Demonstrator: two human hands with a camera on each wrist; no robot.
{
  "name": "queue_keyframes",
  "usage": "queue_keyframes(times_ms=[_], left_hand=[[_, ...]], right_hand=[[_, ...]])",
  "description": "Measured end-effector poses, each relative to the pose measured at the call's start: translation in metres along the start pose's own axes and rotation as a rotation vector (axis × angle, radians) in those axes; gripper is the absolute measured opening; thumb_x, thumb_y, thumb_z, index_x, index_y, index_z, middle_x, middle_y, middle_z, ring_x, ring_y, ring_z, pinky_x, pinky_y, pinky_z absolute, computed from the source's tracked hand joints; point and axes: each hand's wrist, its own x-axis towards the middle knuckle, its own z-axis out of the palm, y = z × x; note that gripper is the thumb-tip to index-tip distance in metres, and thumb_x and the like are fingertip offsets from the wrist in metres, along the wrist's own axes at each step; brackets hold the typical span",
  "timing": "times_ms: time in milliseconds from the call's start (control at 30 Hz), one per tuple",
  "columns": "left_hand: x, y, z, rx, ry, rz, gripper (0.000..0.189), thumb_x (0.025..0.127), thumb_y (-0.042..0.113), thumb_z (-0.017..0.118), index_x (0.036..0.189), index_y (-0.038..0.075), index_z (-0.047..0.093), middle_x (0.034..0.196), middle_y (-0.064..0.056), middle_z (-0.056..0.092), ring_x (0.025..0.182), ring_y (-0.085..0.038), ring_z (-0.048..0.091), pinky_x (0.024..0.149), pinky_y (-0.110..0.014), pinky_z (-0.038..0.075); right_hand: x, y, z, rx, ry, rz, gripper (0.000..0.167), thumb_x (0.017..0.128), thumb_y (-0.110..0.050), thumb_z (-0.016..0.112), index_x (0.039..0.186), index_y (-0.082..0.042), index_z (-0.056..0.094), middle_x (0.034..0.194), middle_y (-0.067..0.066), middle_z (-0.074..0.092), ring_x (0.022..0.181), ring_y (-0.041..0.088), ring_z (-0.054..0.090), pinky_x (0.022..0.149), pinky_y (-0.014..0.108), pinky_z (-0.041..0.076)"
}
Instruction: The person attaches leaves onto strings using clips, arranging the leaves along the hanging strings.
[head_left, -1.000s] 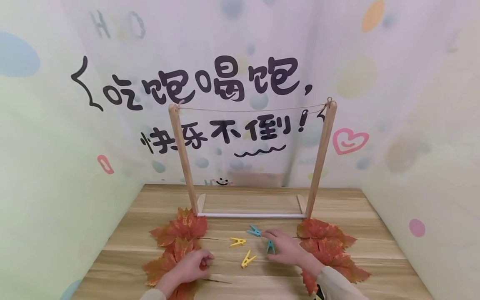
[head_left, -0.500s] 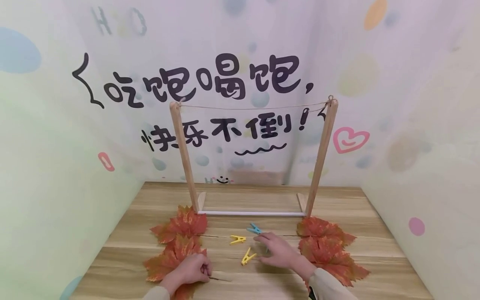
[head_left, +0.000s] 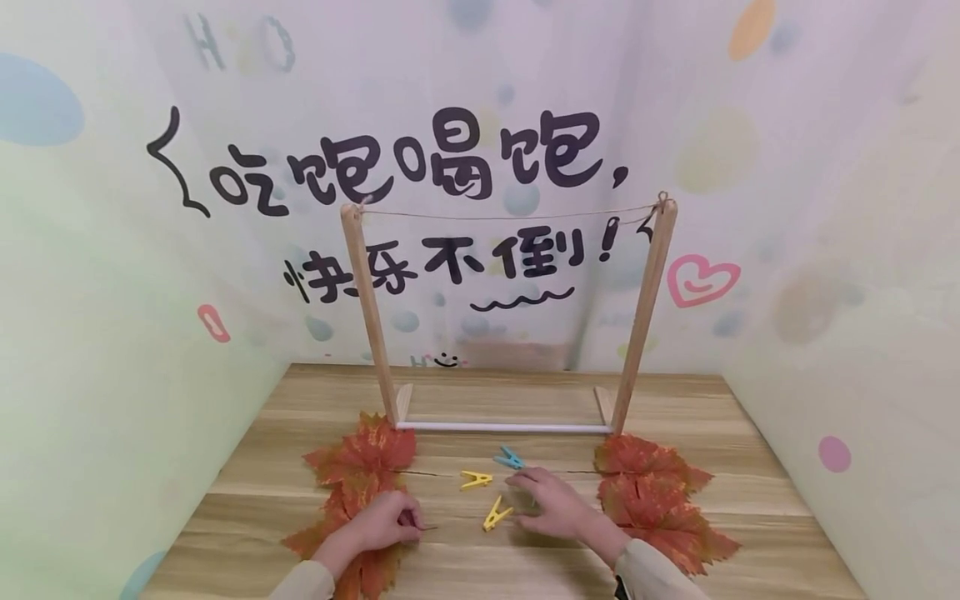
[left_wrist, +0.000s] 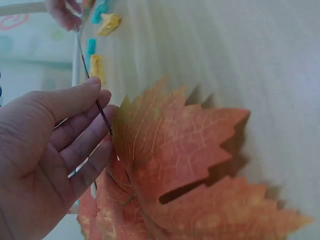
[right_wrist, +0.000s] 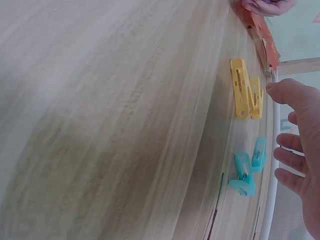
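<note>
a leaf (left_wrist: 175, 145) has shifted with the left hand (head_left: 382, 522), whose thumb and finger pinch its stem (left_wrist: 84, 59); the right hand (head_left: 557, 504), fingers apart, hovers near clothespins (head_left: 494, 518).

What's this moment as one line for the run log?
Left hand: pinches leaf by stem | Right hand: holds nothing, near yellow clothespins and blue clothespins | String: tied between wooden posts

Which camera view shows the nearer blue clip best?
Right wrist view: the clip is close and unhidden. Head: the right hand hides most of it. Left wrist shows it small and blurred.
</note>
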Motion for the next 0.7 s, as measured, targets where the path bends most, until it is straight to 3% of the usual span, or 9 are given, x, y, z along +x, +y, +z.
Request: queue_keyframes(times_ms=[233,533,700], left_hand=[[0.004,0.007,-0.016,-0.048,0.038,0.023,0.005,0.075,-0.002,0.069,0.075,0.000,0.065,0.070,-0.003,0.064,0.063,-0.002,0.057,0.058,-0.019,0.049],[0.008,0.028,-0.041,-0.106,0.090,-0.021,0.004,0.076,-0.002,0.068,0.080,-0.004,0.066,0.073,-0.005,0.067,0.065,-0.005,0.060,0.060,-0.019,0.050],[0.016,0.041,-0.052,-0.098,0.116,-0.005,0.004,0.076,-0.003,0.068,0.079,-0.003,0.067,0.073,-0.006,0.067,0.066,-0.004,0.060,0.060,-0.019,0.050]], right_hand=[[0.010,-0.003,0.004,-0.012,0.017,-0.023,0.049,0.074,-0.029,0.071,0.117,-0.009,0.058,0.114,0.006,0.058,0.106,0.020,0.053,0.087,0.036,0.046],[0.017,-0.011,0.015,0.010,-0.031,-0.047,0.048,0.074,-0.025,0.070,0.117,-0.008,0.059,0.112,0.005,0.057,0.105,0.019,0.053,0.088,0.032,0.045],[0.016,-0.012,0.019,-0.001,-0.062,-0.028,0.047,0.075,-0.026,0.070,0.117,-0.008,0.059,0.114,0.007,0.056,0.106,0.020,0.053,0.088,0.031,0.045]])
